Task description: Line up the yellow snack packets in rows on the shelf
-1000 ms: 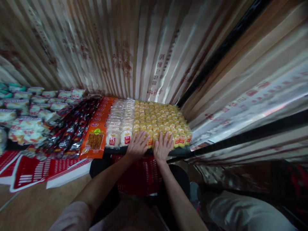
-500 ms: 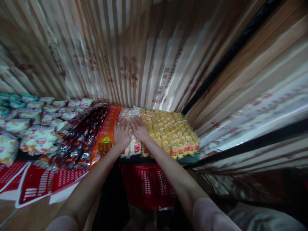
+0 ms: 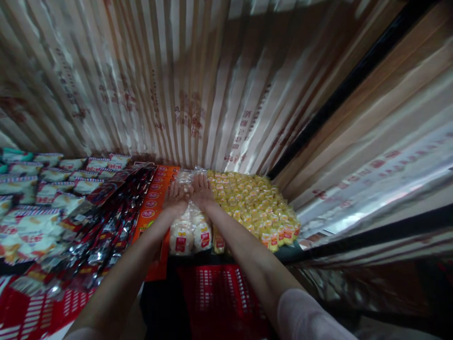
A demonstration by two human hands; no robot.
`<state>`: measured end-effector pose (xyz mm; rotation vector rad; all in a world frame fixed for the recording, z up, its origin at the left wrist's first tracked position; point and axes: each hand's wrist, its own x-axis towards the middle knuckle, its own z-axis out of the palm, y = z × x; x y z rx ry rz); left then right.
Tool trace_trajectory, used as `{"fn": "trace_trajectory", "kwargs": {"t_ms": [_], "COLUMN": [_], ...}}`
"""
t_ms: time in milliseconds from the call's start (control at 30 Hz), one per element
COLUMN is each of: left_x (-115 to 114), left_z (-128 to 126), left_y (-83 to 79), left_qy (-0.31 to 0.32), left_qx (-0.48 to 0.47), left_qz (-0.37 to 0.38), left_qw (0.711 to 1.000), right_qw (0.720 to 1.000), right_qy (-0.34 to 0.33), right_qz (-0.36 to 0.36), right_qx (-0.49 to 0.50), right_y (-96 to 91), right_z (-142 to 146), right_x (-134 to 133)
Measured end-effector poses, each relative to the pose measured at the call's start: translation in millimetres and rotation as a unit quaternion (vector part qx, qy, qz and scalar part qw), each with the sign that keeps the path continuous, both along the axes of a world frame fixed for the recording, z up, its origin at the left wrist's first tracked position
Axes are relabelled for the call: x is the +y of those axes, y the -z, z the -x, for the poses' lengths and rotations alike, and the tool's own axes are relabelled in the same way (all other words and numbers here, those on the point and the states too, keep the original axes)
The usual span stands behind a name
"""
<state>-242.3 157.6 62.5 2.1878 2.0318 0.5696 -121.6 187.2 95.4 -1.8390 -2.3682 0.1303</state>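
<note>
Two rows of clear-wrapped white packs with red labels (image 3: 202, 236) lie side by side on the shelf. My left hand (image 3: 176, 194) rests with fingers spread on the left row, near its border with the orange snack packs (image 3: 152, 208). Flat on the far part of the right row is my right hand (image 3: 201, 190), fingers stretched out. Both hands touch the wrapping and hold nothing. Beside my right forearm stand many small yellow-wrapped packs (image 3: 255, 203) in tight rows. Parts of the white packs are hidden beneath my hands.
Dark red and silver sachets (image 3: 116, 231) are heaped left of the orange packs, with white snack bags (image 3: 31, 226) beyond. Red plastic baskets (image 3: 212, 293) stand below the shelf edge. A pleated printed curtain (image 3: 198, 85) hangs behind, and a black pole (image 3: 336, 99) slants at right.
My hands have shifted slightly back along the white packs, so their red-labelled front ends now show. The camera view has moved a little, with the shelf lower in the picture.
</note>
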Motion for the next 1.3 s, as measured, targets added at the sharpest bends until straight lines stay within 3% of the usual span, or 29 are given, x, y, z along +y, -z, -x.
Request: {"fn": "trace_trajectory", "kwargs": {"t_ms": [133,267,400,567,700,867,1033,1300], "left_x": [12,-11,-58,-108,-124,-133,-148,-202], "left_z": [1,-7,-28,-53,-56,-50,-45,-26], "left_y": [-4.8,-19.6,-30.4,-26.5,-29.8,-37.9,-33.2,-36.1], "left_qy": [0.002,-0.021,-0.017,0.0,0.015,0.063,0.094,0.146], "left_qx": [-0.001,-0.022,-0.035,-0.062,-0.069,-0.05,-0.051,-0.057], "left_qz": [0.041,-0.007,-0.108,-0.113,-0.101,-0.096,-0.082,-0.067], "left_qw": [0.999,0.999,0.993,0.992,0.992,0.992,0.991,0.985], "right_qw": [0.999,0.999,0.981,0.953,0.949,0.945,0.942,0.933], "right_qy": [-0.01,-0.021,-0.033,-0.057,-0.065,-0.029,-0.015,0.049], "right_qz": [0.048,0.007,-0.114,-0.158,-0.162,-0.159,-0.16,-0.199], "right_qx": [-0.009,0.033,0.152,0.251,0.263,0.284,0.294,0.295], "right_y": [2.3,-0.9,-4.0,8.1,15.8,13.3,14.7,30.5], "right_z": [1,-3,-18,-40,-45,-37,-27,-18], "right_x": [16,6,-29,-87,-119,-140,-162,-233]}}
